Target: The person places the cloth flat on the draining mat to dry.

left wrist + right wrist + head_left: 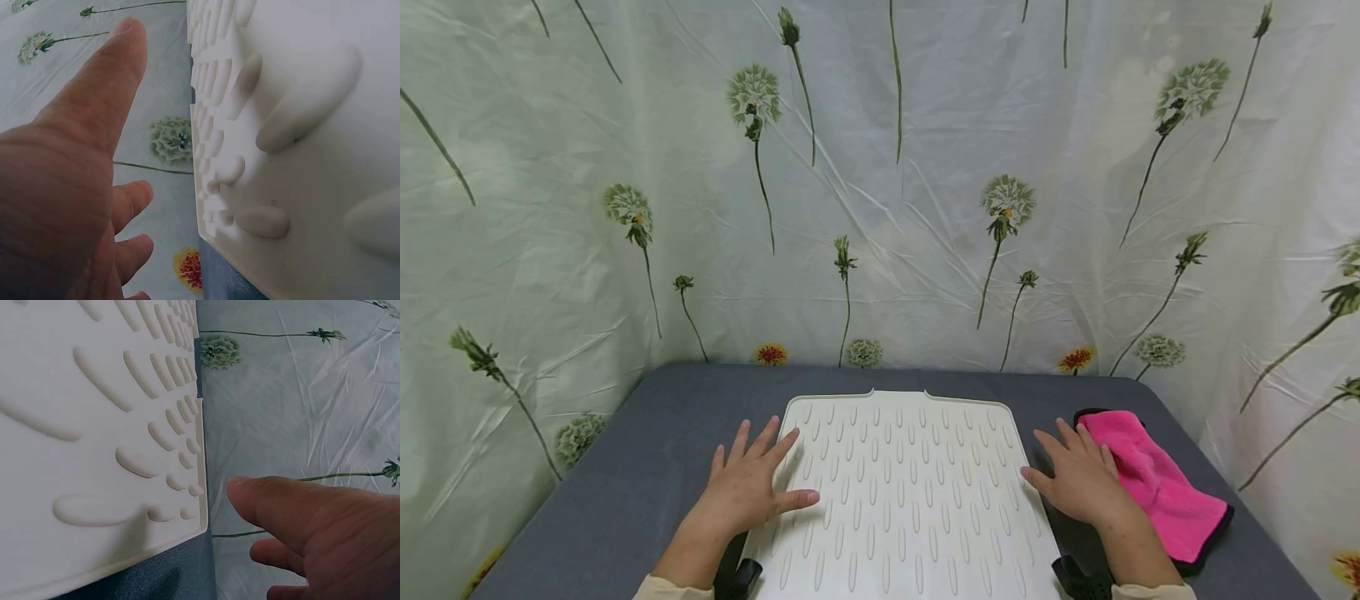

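Observation:
A white board [895,475] with rows of raised oval ridges lies on the dark grey table. My left hand [747,487], fingers spread, hovers over the board's left edge and casts a shadow on it. In the left wrist view the thumb [115,69] points forward beside the ridged surface. Over the right edge is my right hand [1078,479], its fingers also spread and nothing in its grasp. Its fingertips overlap a pink cloth [1157,487] with black trim in the head view. The right thumb [262,494] stands apart from the board's rim in the right wrist view.
The dark grey table [617,492] runs back to a pale curtain [910,208] printed with dandelions. Folded on the right side of the table, the cloth lies close to the board. A raised lip [203,469] runs round the board's border.

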The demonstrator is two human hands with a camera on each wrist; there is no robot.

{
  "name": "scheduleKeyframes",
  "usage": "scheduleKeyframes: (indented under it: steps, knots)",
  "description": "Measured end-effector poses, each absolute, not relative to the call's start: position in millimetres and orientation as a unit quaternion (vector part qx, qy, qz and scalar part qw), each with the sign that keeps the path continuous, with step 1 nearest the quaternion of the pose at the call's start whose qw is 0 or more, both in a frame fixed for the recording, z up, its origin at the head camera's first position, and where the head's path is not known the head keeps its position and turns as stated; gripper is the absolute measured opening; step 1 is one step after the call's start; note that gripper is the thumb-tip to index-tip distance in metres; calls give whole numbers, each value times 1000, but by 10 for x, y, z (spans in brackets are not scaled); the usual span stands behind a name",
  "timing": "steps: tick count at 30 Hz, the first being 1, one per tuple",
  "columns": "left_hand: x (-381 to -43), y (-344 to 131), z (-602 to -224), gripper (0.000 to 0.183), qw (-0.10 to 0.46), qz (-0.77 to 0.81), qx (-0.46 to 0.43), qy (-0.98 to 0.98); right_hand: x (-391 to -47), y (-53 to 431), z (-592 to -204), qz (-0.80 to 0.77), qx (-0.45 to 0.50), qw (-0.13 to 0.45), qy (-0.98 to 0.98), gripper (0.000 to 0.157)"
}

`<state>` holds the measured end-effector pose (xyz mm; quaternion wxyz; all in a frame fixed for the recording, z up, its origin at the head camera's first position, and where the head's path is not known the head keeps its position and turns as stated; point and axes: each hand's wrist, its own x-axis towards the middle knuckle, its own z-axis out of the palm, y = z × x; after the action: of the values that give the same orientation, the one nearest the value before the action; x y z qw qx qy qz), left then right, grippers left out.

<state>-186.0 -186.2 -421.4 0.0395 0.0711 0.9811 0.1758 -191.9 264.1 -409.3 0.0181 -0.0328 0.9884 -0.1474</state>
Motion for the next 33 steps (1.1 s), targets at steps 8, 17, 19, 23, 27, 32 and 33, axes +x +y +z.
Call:
scheduleKeyframes:
  steps: [8,17,19,23,27,32,33]
  knots:
    - [-1856,-1884,-4209,109,52,178,70,980,-1907,2695,-4089,-155,-32,26,987,74]
    - [-1845,-1891,-4210,109,58,182,68,979,-1906,2693,-4074,-164,-35,23,986,74]
    - [-1845,-1891,-4212,109,59,182,68,979,-1907,2691,-4073,-164,-36,21,986,73]
    - [-1851,-1894,-4213,109,62,182,69,979,-1906,2703,-4083,-163,-42,6,986,71]
    - [-1864,-1898,-4215,110,68,181,68,979,-1910,2746,-4086,-158,-47,-19,986,69]
    - [-1876,-1902,-4218,111,81,171,61,980,-1929,2839,-4062,-163,-25,-15,986,73]
    - [-1878,-1902,-4216,111,85,169,59,980,-1935,2859,-4052,-165,-19,-12,986,75]
